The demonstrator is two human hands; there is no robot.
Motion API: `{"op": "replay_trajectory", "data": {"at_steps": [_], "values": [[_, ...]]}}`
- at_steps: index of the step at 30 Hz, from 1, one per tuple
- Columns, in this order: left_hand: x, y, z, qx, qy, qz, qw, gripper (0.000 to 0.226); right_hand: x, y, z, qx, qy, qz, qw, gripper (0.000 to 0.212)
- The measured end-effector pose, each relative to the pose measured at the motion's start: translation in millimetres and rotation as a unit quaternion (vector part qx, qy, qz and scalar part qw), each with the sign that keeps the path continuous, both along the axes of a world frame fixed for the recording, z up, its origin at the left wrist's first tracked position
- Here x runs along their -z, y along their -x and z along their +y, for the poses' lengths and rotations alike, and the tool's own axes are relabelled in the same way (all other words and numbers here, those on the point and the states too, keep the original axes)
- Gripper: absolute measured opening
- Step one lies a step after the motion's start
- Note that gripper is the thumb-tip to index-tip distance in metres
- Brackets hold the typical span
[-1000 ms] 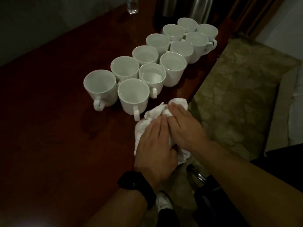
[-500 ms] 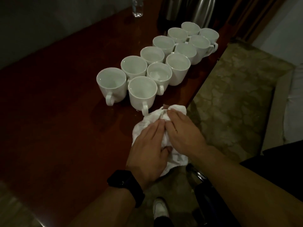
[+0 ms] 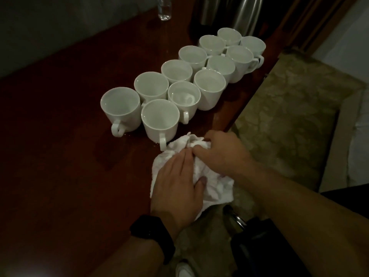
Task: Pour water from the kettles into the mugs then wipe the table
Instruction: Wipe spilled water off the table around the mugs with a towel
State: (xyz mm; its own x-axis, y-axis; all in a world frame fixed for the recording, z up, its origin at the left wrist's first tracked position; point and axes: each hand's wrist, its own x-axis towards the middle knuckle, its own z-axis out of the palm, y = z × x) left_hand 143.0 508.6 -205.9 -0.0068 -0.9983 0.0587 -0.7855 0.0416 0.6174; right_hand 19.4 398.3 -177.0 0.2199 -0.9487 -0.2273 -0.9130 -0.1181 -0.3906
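Observation:
Several white mugs stand in two rows on the dark red table, running toward the far right. A crumpled white cloth lies at the table's near right edge, just below the nearest mug's handle. My left hand lies flat on the cloth with straight fingers, a black watch on its wrist. My right hand rests on the cloth's far part, fingers bent over its bunched folds. Two steel kettles stand behind the mugs at the top.
A clear glass bottle stands at the table's far edge. To the right of the table lies patterned beige carpet. A dark chair with a metal arm sits below my right forearm. A small wet patch shows by the nearest mugs.
Both hands stay on the cloth, which has barely shifted on the table. The camera has dropped and swung left, so the mugs appear farther right and lower.

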Motion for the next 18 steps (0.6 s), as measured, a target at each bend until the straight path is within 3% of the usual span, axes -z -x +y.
{"op": "replay_trajectory", "data": {"at_steps": [5,9,13,18], "values": [[0,18,-14,-0.038,-0.011,-0.036,0.999,0.068,3,11,-23,-0.04,0.05,-0.112,0.992,0.04],[-2,24,-21,-0.048,-0.01,-0.067,0.997,0.068,14,17,-21,-0.012,0.072,-0.195,0.978,0.044],[-5,31,-26,-0.06,-0.017,-0.083,0.995,0.071,18,17,-21,-0.007,0.07,-0.14,0.988,0.03],[-3,40,-32,-0.077,0.025,-0.131,0.988,0.062,14,17,-33,-0.053,0.059,-0.104,0.991,0.028]]}}
